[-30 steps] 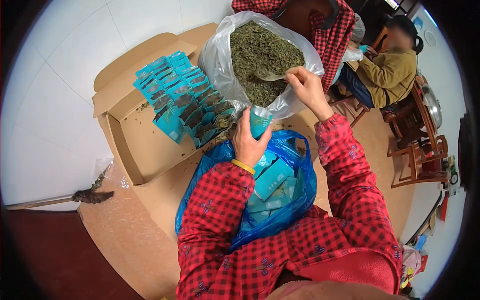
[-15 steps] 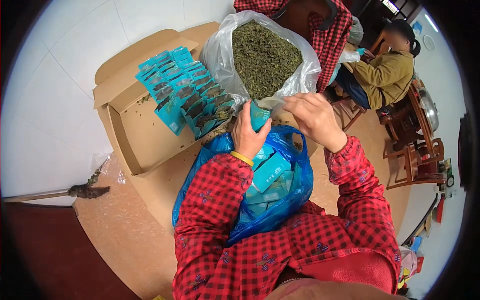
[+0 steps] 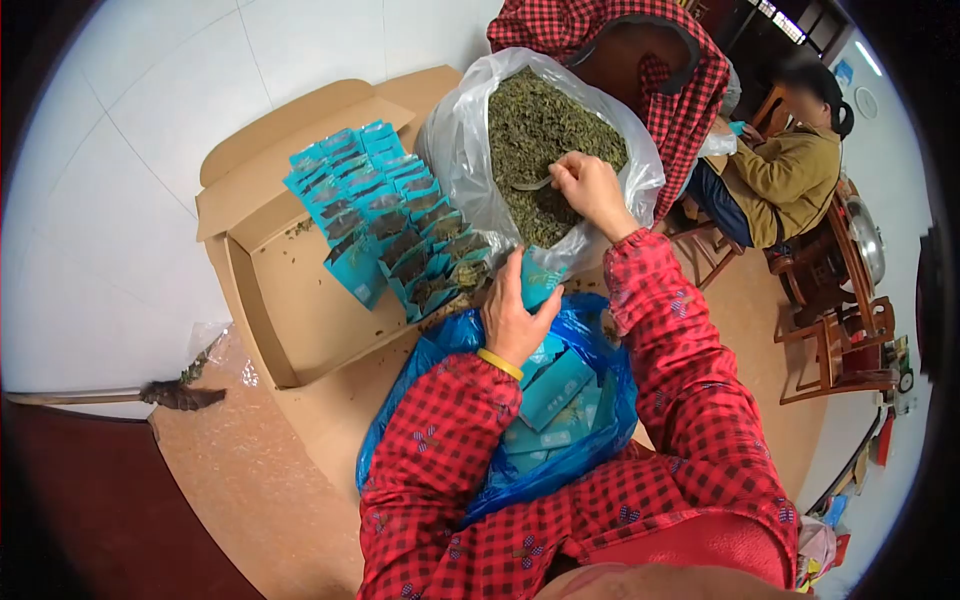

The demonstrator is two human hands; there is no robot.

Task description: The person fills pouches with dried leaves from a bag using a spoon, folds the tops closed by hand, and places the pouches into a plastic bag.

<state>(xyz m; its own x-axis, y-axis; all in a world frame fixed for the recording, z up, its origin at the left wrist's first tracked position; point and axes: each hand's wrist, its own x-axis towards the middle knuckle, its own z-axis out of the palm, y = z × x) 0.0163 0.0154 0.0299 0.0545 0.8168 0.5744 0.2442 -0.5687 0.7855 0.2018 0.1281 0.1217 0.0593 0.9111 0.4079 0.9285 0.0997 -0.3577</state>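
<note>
My left hand (image 3: 512, 322) is closed round a small teal packet (image 3: 541, 284), held upright above the blue bag. My right hand (image 3: 592, 188) pinches a pale scoop (image 3: 530, 186) whose end is partly sunk in dried green leaves (image 3: 545, 110), probably tea. The leaves fill a clear plastic bag (image 3: 458, 150) beyond both hands. Below my left hand, a blue plastic bag (image 3: 392, 400) holds several flat teal packets (image 3: 560, 388). To the left, rows of upright teal packets (image 3: 360, 268), open at the top with dark leaves showing, stand in a cardboard box.
The shallow cardboard box (image 3: 300, 345) has loose leaf bits on its bottom. A red checked cloth (image 3: 690, 90) lies behind the leaf bag. At the right, a person (image 3: 795, 180) sits near wooden chairs (image 3: 835, 350). A brush-like thing with a stick handle (image 3: 185, 393) lies at the left.
My right hand has moved from beside the packet to over the leaves, and the scoop has gone into them. My left hand keeps hold of the packet. The whole view has shifted slightly.
</note>
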